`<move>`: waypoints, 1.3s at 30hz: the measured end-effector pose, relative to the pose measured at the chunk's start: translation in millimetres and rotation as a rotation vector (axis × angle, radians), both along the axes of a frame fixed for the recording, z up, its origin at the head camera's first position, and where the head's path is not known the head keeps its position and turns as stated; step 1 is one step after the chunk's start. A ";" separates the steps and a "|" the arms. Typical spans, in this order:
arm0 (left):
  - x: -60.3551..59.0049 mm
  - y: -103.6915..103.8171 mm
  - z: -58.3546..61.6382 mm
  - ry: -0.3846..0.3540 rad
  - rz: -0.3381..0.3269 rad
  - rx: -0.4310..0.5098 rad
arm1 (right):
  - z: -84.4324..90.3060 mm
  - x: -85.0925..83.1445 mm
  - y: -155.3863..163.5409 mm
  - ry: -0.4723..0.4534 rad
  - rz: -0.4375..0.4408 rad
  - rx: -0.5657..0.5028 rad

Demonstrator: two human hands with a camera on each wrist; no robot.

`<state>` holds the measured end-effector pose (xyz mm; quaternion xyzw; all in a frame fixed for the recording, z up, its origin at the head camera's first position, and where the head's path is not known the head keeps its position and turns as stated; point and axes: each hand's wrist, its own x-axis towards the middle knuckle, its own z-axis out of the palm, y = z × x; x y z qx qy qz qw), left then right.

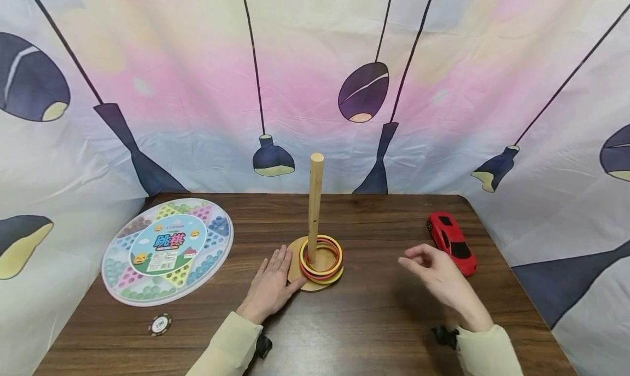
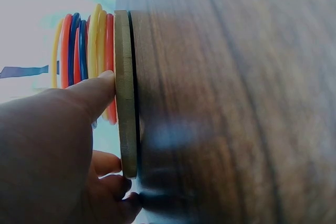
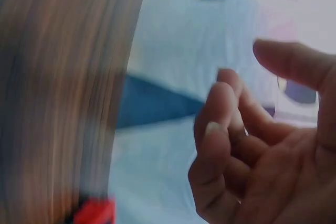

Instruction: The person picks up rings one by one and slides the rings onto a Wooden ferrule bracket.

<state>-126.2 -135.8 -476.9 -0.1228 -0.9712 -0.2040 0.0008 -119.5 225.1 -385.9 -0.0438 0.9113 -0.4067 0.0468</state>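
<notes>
A wooden peg (image 1: 315, 201) rises from a round wooden base (image 1: 295, 255) on the table. Stacked rings (image 2: 97, 40) in yellow, red and blue lie around its foot. My left hand (image 1: 269, 285) rests at the base's left edge with its fingers stretched forward. Its thumb presses on top of the base beside the lowest rings, as the left wrist view shows. My right hand (image 1: 440, 272) hovers over the table, in front of a red toy car (image 1: 451, 242). Its fingers (image 3: 218, 108) are loosely bent, the thumb stands apart, and nothing is between them.
A round Chinese checkers set (image 1: 221, 261) with coloured marbles lies at the left. Nearer the front left is a poker chip (image 1: 159, 324) marked 100. Behind the brown wooden table (image 1: 374, 321) hangs a cloth (image 1: 305, 91) printed with lamps.
</notes>
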 end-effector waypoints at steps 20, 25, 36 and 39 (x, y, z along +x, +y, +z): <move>-1.3 0.3 -1.3 0.000 0.006 -0.004 | -44.1 40.9 120.8 -0.385 -0.039 0.416; -1.0 0.7 -1.8 0.002 0.006 -0.010 | -58.8 45.2 126.5 -0.424 -0.019 0.383; -1.5 0.3 -4.3 0.030 -0.010 -0.013 | -75.1 49.6 117.5 -0.417 -0.028 0.340; -1.5 0.3 -4.5 0.023 -0.007 -0.014 | -74.1 49.9 113.2 -0.399 -0.026 0.340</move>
